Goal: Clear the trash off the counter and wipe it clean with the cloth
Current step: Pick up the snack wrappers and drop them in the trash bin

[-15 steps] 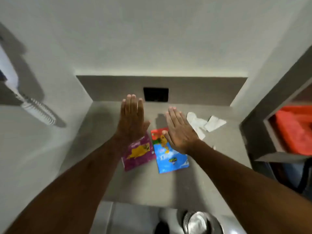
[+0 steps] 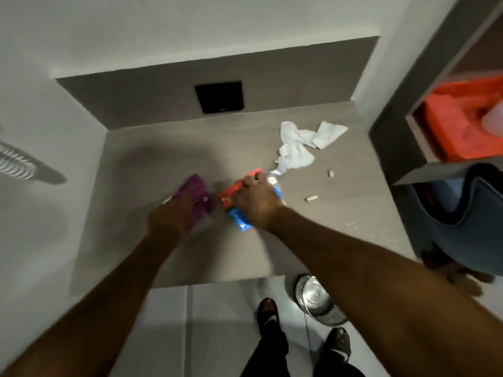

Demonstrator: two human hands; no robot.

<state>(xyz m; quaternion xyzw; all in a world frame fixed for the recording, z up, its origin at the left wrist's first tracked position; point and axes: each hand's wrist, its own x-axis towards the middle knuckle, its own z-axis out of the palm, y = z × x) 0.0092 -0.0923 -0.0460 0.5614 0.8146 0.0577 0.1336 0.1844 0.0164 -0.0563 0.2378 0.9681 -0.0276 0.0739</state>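
Note:
On the grey counter, my left hand closes on a crumpled purple snack wrapper. Just to its right, my right hand grips a red and blue snack wrapper, which bunches under the fingers. A white cloth lies crumpled beyond my right hand, toward the back right of the counter. Two small cigarette-like butts and a few white crumbs lie to the right of the wrappers.
A black wall plate sits in the backsplash. A shelf unit at right holds an orange bag; a dark blue bin stands below it. A shiny metal bin lid is on the floor by my feet.
Both hands were held flat and open above the wrappers; now they have dropped and closed on them, crumpling both. The camera has tilted further down.

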